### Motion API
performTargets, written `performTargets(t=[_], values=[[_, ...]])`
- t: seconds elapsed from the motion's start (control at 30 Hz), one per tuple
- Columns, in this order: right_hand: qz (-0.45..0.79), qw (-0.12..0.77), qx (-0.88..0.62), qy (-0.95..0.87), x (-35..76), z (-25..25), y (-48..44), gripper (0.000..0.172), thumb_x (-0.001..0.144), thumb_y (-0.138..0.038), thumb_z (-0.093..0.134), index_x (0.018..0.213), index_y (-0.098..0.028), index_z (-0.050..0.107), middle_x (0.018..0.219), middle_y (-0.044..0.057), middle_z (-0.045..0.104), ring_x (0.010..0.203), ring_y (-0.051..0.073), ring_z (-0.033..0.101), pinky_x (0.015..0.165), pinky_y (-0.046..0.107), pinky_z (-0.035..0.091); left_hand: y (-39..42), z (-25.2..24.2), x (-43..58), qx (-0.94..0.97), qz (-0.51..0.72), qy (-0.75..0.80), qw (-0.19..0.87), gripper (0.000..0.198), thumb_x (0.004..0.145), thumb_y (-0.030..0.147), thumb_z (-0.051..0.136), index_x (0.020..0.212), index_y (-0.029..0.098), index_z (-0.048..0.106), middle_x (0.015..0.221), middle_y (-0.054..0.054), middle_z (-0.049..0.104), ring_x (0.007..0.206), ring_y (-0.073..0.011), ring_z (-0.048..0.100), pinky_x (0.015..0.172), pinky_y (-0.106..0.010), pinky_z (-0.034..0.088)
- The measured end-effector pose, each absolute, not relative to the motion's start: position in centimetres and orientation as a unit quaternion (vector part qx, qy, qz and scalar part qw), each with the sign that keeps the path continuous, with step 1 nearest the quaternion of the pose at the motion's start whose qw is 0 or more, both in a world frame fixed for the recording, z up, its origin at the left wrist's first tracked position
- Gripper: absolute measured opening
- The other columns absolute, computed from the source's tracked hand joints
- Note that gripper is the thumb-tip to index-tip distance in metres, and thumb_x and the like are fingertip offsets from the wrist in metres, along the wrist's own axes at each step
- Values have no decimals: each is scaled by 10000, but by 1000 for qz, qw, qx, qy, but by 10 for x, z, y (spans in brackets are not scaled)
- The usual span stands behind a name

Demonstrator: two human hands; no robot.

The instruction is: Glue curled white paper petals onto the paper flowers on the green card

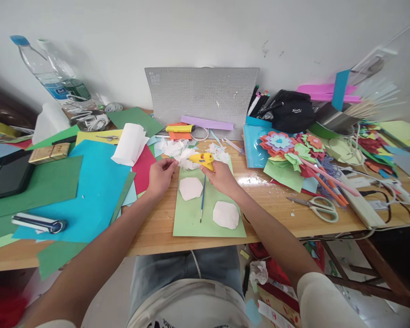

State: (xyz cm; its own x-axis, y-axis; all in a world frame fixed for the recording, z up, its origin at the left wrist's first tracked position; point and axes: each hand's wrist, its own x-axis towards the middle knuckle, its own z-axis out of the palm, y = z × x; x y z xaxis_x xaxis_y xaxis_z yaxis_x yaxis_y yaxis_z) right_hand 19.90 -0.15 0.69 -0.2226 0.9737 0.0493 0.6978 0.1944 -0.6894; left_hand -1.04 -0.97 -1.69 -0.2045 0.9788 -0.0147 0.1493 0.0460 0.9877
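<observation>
My right hand [221,176] is wrapped round a yellow hot glue gun [202,158], its nozzle turned to the left. My left hand [161,176] is closed in a pinch close to the nozzle; what its fingertips hold, if anything, is too small to make out. Below both hands lies a light green sheet [187,223]. On it are two rounded white paper pieces [190,188] and a thin blue paintbrush [202,200] between them. White paper scraps [172,148] lie in a heap just beyond the hands.
A grey cutting mat [201,91] leans against the wall. At left are coloured papers [102,182], a white paper roll [130,145], a stapler-like tool [39,223] and a phone-like black object [12,175]. Scissors [319,208], paper flowers [280,143] and cables lie at right.
</observation>
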Motion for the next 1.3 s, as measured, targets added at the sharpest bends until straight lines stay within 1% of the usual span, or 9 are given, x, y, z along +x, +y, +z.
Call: performTargets(t=[0.23,0.47,0.63,0.87,1.13,1.3], values=[[283,246,-575,-727,199,7,-2,338,897,-486,499,696,-216,479,554,-18,534,594,156,502,583,262,325,-10,-16,-11,478,499,591,416,301,762,462,682,821,166,681,638,8,557,542,-105,443,501,-237,342],[285,250,-581,-720,198,7,-2,325,895,-483,503,716,-212,509,567,-13,552,600,162,513,585,265,332,-10,-18,-11,478,505,585,418,295,763,461,690,811,171,678,634,10,554,543,-105,445,507,-236,348],[288,245,-585,-718,198,8,-2,330,893,-478,514,697,-213,495,579,-7,564,592,158,518,582,264,330,-10,-19,-11,477,504,585,419,270,774,439,687,812,171,679,631,6,553,543,-105,447,498,-233,353],[283,243,-591,-715,201,10,-3,327,882,-493,515,717,-211,514,537,-13,550,564,159,528,561,264,335,-10,-19,-11,483,504,583,416,294,772,461,686,813,170,681,640,5,559,537,-104,444,492,-237,349],[335,264,-591,-685,205,19,-9,360,854,-521,558,685,-205,531,500,-10,584,484,155,559,540,270,401,-9,-19,-11,475,503,587,420,306,757,470,691,818,170,681,632,10,563,520,-102,437,485,-241,342],[382,310,-587,-643,212,25,-17,410,810,-570,624,666,-193,555,476,-9,584,453,149,557,484,253,397,-10,-15,-11,478,498,591,418,312,762,468,685,831,164,684,649,6,570,549,-105,455,514,-235,371]])
